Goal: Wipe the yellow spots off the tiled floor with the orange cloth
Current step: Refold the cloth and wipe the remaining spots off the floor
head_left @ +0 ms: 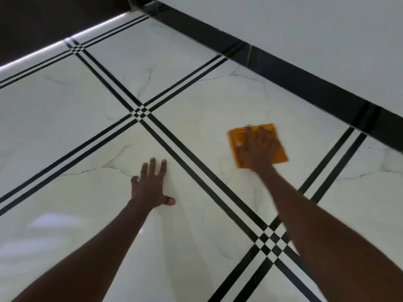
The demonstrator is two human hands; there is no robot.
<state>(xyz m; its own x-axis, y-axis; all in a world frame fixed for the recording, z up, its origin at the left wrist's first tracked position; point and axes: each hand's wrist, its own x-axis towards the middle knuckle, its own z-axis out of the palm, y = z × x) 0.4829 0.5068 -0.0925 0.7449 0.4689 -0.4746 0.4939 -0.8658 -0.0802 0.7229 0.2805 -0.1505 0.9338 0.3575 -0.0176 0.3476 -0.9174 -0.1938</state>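
Note:
The orange cloth (277, 147), folded into a square, lies flat on a white marble-look tile of the floor (196, 131). My right hand (256, 149) presses down on it with fingers spread; hand and cloth are motion-blurred. My left hand (150, 184) rests flat on the neighbouring tile to the left, fingers apart, holding nothing. I see no yellow spots on the visible tiles; whatever lies under the cloth is hidden.
Double black lines (196, 168) divide the tiles and cross between my arms. A black skirting strip (305, 77) and a white wall (305, 29) run close behind the cloth. A dark surface (32, 22) borders the floor at the top left.

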